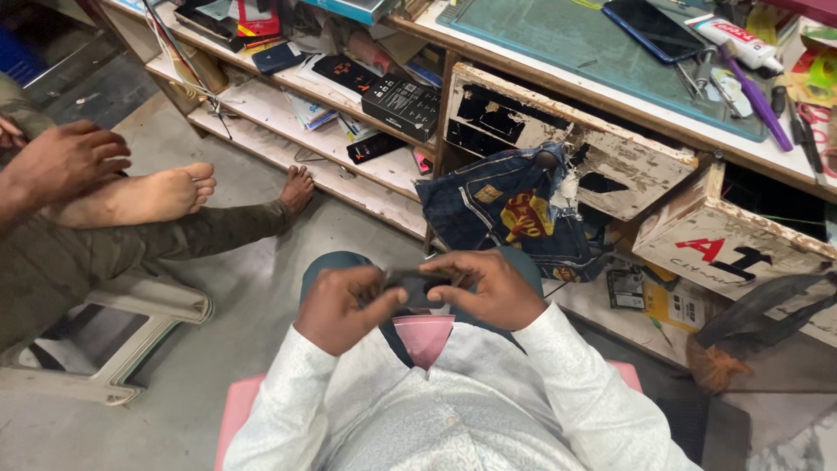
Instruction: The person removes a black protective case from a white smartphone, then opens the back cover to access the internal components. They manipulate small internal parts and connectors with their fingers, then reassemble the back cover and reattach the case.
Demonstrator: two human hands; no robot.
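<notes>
Hands meet at lower centre of the frame: left hand [342, 307] and right hand [490, 290] each close their fingers on one end of a small, flat, dark phone-like device [417, 286], held level over the lap, steadied from both sides. Beyond it, a denim cloth [510, 214] hangs from a worn wooden drawer [558, 144] below the green-matted table [558, 39].

head camera, looking steeply down, close

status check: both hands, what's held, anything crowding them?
Left hand and right hand both grip a small dark flat device over the lap. Denim cloth hangs just ahead; not touching.
</notes>
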